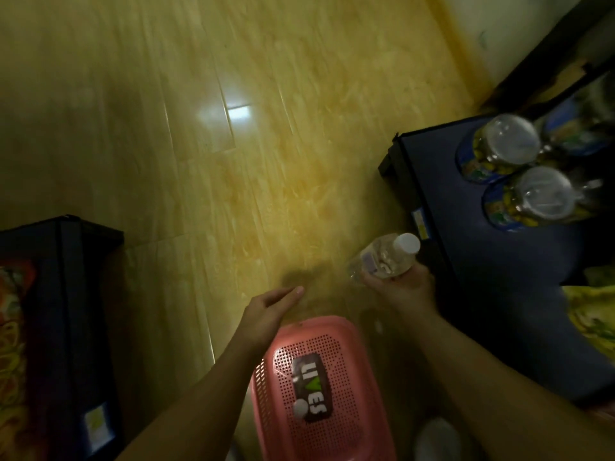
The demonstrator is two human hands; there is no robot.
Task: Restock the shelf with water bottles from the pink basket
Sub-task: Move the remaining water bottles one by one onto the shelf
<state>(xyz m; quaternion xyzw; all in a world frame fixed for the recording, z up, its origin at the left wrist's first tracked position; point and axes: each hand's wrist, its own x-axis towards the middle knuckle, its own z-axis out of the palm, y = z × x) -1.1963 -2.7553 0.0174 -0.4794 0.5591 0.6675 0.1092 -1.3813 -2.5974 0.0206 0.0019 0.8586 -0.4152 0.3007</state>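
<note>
The whole view smears with motion. At five o'clock my right hand [401,283] covers the lower side of the bottle [382,257], and its label blurs beyond reading. At six o'clock the basket [319,331] runs off the bottom edge; a dark bottle [312,390] in it shows only partly. At two o'clock two jars [509,144] on the shelf [466,261] have unreadable labels. At eight o'clock a dark bin [66,294] is cut by the left edge.

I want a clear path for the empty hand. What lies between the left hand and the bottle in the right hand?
Only bare wooden floor separates the left hand from the water bottle in the head view.
</note>
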